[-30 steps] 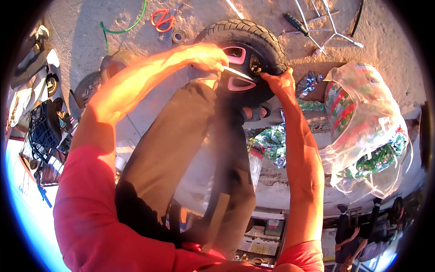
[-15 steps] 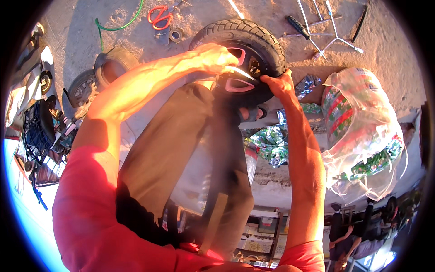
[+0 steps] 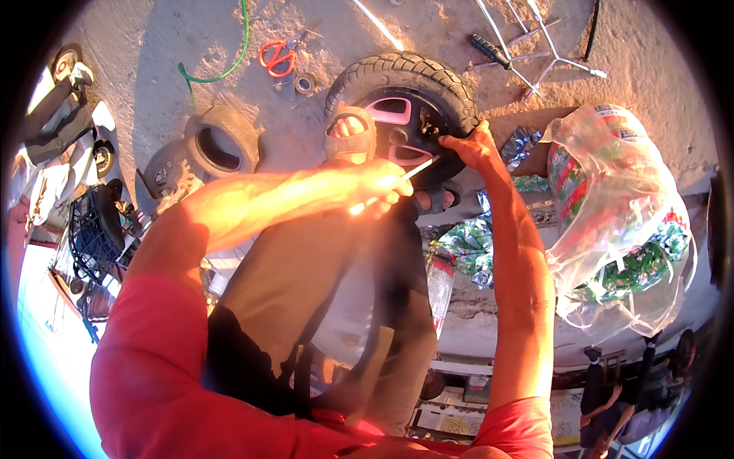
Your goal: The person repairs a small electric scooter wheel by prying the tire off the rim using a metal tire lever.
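My left hand (image 3: 376,186) is closed on a silver tyre lever (image 3: 420,166), whose far end reaches the lower rim of a black wheel with pink-edged openings (image 3: 390,109). My right hand (image 3: 475,147) grips the right side of that wheel's tyre (image 3: 409,67), thumb against the rim near the lever's tip. My sandalled foot (image 3: 348,138) is against the wheel's left side; the other foot (image 3: 440,199) is partly visible below it.
Loose tyres (image 3: 222,141) lie left, scissors (image 3: 277,57), tape roll (image 3: 304,83) and green hose (image 3: 222,75) above. A wire frame (image 3: 558,57) and bagged packages (image 3: 612,199) lie right. A motor scooter (image 3: 95,229) is far left; another person (image 3: 615,405) is lower right.
My left hand has moved down toward me with the lever, uncovering my left foot at the wheel. The wheel appears slightly lower; my right hand stays on its edge.
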### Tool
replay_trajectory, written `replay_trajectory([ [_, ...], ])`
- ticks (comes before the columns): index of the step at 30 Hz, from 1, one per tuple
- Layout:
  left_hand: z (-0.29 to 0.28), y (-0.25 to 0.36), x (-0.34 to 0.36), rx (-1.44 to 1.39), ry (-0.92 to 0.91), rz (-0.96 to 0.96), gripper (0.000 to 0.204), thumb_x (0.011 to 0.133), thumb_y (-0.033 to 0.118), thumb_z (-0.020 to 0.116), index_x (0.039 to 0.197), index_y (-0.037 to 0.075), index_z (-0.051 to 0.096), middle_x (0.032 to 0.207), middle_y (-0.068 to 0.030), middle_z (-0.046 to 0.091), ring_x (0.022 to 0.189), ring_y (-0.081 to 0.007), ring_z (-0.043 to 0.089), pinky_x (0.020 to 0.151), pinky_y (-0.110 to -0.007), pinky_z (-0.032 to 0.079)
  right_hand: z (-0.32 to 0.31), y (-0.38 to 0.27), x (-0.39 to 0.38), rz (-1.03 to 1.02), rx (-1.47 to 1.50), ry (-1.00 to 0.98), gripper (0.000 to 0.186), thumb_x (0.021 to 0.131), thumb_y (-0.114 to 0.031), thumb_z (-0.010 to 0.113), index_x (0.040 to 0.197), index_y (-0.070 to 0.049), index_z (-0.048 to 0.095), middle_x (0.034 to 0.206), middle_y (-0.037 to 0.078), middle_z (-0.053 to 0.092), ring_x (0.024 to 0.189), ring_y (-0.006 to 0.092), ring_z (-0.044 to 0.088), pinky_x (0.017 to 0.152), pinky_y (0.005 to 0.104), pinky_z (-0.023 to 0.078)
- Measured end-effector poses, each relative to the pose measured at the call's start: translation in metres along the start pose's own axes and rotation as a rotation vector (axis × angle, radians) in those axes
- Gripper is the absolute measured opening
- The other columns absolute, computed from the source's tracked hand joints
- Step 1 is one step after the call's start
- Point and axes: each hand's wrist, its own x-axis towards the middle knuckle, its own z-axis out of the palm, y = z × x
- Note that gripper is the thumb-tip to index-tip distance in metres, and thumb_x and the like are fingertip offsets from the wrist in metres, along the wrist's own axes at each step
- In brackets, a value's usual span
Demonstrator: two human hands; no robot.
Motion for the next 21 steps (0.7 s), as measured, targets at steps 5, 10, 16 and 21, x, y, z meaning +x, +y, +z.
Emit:
replay_trajectory([
  [5,0.063,-0.023,0.009,-0.149,0.171,0.146,0.011,0.101,0.016,0.059,0.1,0.006,0.056,0.066,-0.0055,0.053,0.047,-0.0199,0.056,0.038,-0.037,0.045,0.004,0.03,0.028,-0.089,-0.037,-0.021,0.106,0.063,-0.043,0.096,0.132,0.016,0.042,0.131,0.033,0.058,0.125,0.0405,0.06,0.102,0.0427,0.052],
  [10,0.163,0.002,0.047,-0.498,0.406,0.11,0.012,0.097,0.012,0.048,0.092,0.004,0.055,0.061,-0.0065,0.048,0.043,-0.021,0.05,0.036,-0.038,0.04,0.01,0.011,-0.002,-0.124,-0.062,0.084,0.097,0.069,-0.044,0.095,0.13,0.011,0.043,0.12,0.03,0.066,0.118,0.0349,0.065,0.101,0.044,0.051],
  [16,0.198,-0.021,0.084,-0.377,0.436,0.333,0.015,0.098,0.013,0.043,0.102,0.0,0.05,0.059,-0.0156,0.055,0.043,-0.0286,0.059,0.037,-0.043,0.046,0.0,0.046,0.003,-0.238,0.066,0.088,0.102,0.071,-0.057,0.09,0.135,0.009,0.045,0.128,0.033,0.063,0.124,0.0429,0.062,0.103,0.0463,0.05],
  [21,0.205,-0.041,0.138,-0.337,0.519,0.429,0.018,0.1,0.015,0.048,0.106,-0.002,0.052,0.079,-0.0208,0.064,0.052,-0.0305,0.063,0.043,-0.044,0.049,-0.002,0.032,0.0,-0.217,-0.035,0.111,0.106,0.072,-0.064,0.085,0.138,0.008,0.045,0.128,0.033,0.064,0.125,0.0405,0.062,0.103,0.0452,0.049],
])
